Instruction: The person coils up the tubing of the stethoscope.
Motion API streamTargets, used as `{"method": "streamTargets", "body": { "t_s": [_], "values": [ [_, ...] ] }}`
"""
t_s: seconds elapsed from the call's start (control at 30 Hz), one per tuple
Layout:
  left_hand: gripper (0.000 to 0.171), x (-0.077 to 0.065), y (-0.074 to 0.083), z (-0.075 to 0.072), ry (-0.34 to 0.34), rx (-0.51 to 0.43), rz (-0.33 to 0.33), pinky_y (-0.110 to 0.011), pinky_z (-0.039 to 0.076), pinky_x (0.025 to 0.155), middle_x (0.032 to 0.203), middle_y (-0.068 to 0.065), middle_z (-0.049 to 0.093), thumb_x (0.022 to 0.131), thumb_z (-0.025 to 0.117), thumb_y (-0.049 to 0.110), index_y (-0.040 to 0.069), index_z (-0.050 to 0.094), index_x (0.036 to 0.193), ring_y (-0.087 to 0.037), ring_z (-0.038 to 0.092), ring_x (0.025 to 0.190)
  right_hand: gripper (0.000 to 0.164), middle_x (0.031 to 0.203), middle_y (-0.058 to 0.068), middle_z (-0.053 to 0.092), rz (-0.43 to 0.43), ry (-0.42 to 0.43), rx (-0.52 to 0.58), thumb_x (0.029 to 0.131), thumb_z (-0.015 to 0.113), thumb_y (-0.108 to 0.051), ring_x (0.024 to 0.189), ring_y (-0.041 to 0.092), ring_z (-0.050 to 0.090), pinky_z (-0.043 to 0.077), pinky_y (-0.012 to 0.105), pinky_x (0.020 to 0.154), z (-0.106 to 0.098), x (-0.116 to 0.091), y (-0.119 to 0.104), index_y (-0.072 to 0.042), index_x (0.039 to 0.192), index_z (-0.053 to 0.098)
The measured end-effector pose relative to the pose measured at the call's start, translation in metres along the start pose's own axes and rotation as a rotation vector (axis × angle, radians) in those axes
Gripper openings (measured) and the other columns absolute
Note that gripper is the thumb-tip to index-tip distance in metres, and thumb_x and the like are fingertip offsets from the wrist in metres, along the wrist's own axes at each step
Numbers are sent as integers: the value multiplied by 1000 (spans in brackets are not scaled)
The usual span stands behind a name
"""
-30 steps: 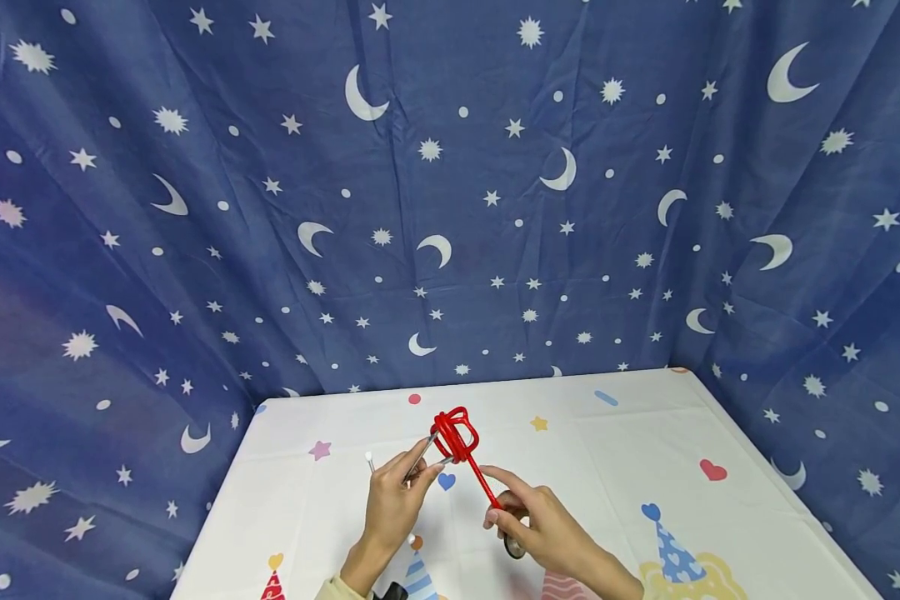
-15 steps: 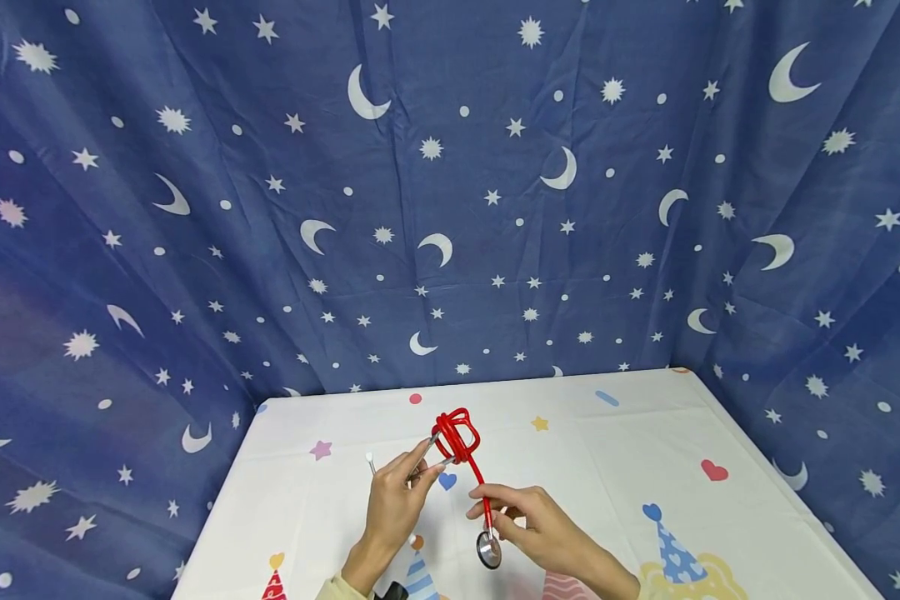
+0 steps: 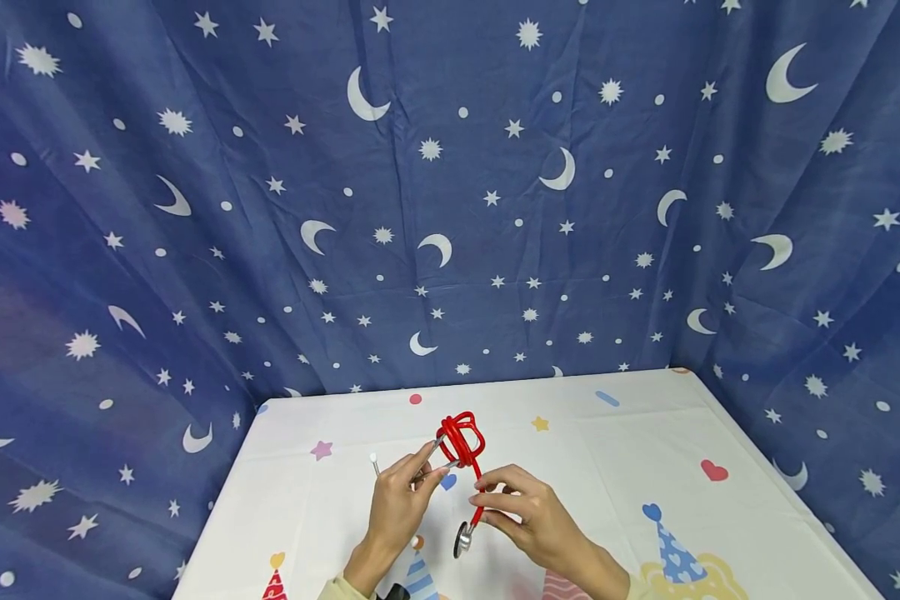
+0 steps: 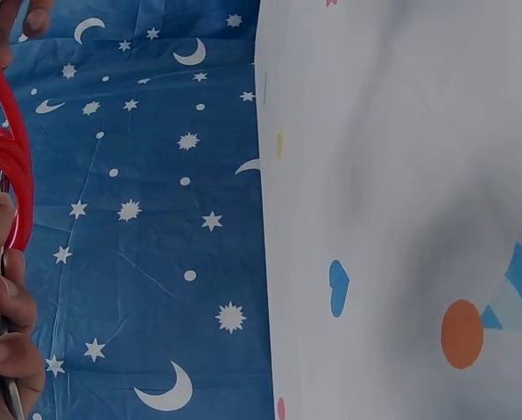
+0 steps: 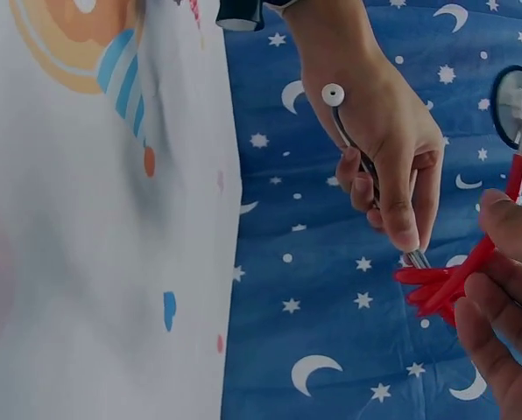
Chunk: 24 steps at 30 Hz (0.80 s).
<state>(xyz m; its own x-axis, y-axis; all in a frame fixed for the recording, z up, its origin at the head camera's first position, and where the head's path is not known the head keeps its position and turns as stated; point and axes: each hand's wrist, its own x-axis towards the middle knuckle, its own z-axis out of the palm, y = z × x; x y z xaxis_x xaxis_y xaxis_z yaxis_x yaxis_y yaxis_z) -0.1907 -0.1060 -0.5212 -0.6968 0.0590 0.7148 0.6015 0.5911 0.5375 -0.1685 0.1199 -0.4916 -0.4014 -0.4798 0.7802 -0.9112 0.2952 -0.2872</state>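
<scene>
A stethoscope (image 3: 465, 442) is held up over the table, its red tubing wound into a bundle of loops. My left hand (image 3: 399, 507) grips the metal ear tubes just below the bundle. One white ear tip (image 5: 333, 94) sticks out beside that hand in the right wrist view. With thumb and fingers, my right hand (image 3: 532, 515) pinches the free length of red tubing under the loops. The round metal chest piece (image 3: 462, 540) dangles below those fingers, tilted edge-on in the head view. Left wrist view: the red loops (image 4: 5, 149) are cut off by the frame edge.
A table with a white party-print cloth (image 3: 607, 458) lies beneath both hands. Blue curtains (image 3: 450, 208) with moons and stars hang behind it and at both sides. A dark band (image 3: 397, 592) sits at the left wrist.
My right hand has shifted its hold on the tubing and moved slightly left. The chest piece, half hidden by that hand at first, came into sight and swung left. The left hand keeps its grip.
</scene>
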Motion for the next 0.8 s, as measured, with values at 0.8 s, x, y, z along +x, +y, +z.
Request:
{"method": "streamTargets", "body": {
  "t_s": [0.8],
  "values": [
    [41,-1,13,1,-12,2,59,-4,32,50,70,9,57,78,81,15,3,71,116,7,41,59,25,71,-1,55,365,100,415,92,62,3,59,5,55,51,22,49,8,7,-4,-16,76,60]
  ]
}}
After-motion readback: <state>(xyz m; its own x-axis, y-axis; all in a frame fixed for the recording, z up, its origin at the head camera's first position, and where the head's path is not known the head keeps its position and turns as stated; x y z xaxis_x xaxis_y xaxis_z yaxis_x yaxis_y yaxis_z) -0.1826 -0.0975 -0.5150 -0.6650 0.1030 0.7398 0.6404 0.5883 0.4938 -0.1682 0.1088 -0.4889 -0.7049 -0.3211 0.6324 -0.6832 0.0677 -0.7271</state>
